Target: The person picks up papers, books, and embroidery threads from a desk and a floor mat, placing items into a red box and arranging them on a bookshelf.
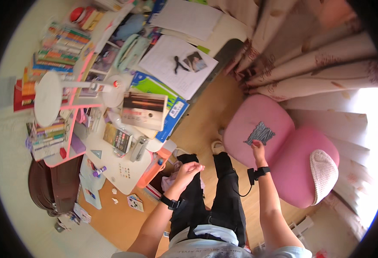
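Note:
A dark grey, speckled cloth (260, 133) lies on the seat of a pink chair (236, 122), its outline uneven. My right hand (258, 150) is at the cloth's near edge, the fingers closed on it. A band with a small black device and a cable circles that wrist. My left hand (189, 173) hovers over my dark trouser legs, away from the chair. Its fingers are curled together, and nothing shows in them. Another black band sits on the left wrist.
To the left stands a cluttered desk (143, 165) with books (143, 111), papers (178, 64) and a white lamp (48, 99). An orange drawer (152, 170) sticks out near my left arm. A pale knitted cover (324, 176) hangs on the chair back. Patterned curtains (318, 73) rise behind it.

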Action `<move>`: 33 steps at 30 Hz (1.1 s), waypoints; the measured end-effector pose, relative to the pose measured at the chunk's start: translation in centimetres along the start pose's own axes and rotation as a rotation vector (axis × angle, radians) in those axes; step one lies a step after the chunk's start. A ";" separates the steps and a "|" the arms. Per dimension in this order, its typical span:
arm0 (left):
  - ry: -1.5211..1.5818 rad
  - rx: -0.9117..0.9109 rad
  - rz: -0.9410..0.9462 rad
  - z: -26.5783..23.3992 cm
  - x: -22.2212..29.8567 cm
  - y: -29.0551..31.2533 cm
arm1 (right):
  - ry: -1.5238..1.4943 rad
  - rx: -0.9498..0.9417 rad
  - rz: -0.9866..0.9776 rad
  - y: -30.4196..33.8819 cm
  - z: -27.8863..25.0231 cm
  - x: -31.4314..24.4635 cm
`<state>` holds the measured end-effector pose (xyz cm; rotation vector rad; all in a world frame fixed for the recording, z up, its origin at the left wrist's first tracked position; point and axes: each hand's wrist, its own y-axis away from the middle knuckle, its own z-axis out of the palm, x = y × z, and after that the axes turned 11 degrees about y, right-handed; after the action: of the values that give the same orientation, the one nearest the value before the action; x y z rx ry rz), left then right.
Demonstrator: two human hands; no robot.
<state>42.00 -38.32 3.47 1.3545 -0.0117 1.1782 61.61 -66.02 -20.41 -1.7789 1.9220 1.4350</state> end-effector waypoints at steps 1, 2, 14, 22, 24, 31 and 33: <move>0.045 0.029 0.030 -0.5 0.7 0.5 | 0.043 -0.040 -0.118 0.3 0.8 -1.5; 0.047 0.048 0.064 -1.6 1.4 1.4 | 0.073 -0.090 -0.176 1.0 1.9 -5.3; 0.582 0.319 0.278 -18.6 3.5 -3.1 | 0.373 0.110 -0.745 4.4 23.8 -35.6; 0.391 0.566 0.295 -21.7 5.5 -8.8 | 1.120 -0.133 -0.756 5.9 27.1 -42.3; 0.327 0.621 0.258 -21.2 6.1 -9.1 | 1.212 -0.158 -0.646 6.0 27.0 -42.4; 0.273 0.710 0.103 -21.1 8.2 -9.5 | 1.038 -0.188 -0.739 5.0 27.3 -39.4; 0.384 0.703 0.251 -20.2 8.7 -9.2 | 0.924 -0.348 -0.696 3.8 26.5 -39.9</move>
<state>39.95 -15.76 -4.10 1.7337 0.5690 1.7362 57.24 -20.47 -5.80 -3.2149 1.0110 0.7549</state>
